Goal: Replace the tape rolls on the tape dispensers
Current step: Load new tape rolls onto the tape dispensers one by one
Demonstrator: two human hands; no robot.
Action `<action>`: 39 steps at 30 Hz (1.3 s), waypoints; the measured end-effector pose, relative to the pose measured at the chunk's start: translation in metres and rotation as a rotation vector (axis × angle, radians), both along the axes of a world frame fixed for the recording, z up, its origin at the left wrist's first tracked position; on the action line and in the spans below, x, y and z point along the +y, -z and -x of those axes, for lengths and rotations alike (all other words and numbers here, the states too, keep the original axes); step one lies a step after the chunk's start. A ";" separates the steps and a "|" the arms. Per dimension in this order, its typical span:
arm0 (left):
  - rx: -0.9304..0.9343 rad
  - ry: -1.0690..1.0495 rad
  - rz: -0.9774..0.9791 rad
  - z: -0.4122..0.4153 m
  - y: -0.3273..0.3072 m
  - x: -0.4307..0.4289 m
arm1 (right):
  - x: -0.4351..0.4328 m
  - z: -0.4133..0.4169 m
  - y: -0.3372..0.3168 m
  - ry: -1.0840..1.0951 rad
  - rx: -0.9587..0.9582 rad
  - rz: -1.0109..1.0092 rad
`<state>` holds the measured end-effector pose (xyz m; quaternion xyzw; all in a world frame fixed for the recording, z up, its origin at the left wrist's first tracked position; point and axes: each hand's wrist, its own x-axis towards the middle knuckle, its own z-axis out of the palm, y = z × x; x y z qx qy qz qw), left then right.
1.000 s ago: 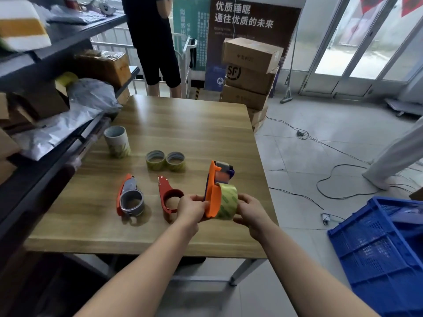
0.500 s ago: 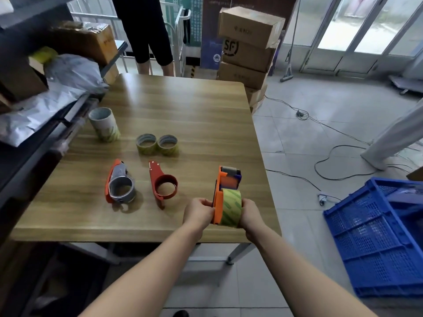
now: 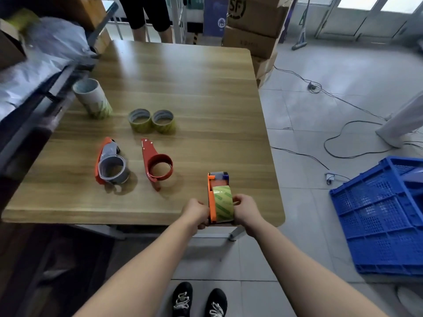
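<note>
Wooden table (image 3: 183,83) on tiled floor (image 3: 343,92)

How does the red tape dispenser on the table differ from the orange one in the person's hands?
The red dispenser has an empty ring; the orange dispenser carries a green-printed tape roll. The red one lies flat on the table; the orange one is held upright at its near edge. Nothing touches the red one; the left hand and right hand grip the orange one. Both are hand-held dispensers.
</note>
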<state>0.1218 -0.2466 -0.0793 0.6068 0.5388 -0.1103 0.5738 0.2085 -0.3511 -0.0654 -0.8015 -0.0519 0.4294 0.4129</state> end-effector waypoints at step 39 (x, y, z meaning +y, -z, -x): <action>-0.115 0.249 -0.343 -0.006 0.038 -0.011 | -0.019 -0.014 0.059 -0.009 -0.097 0.047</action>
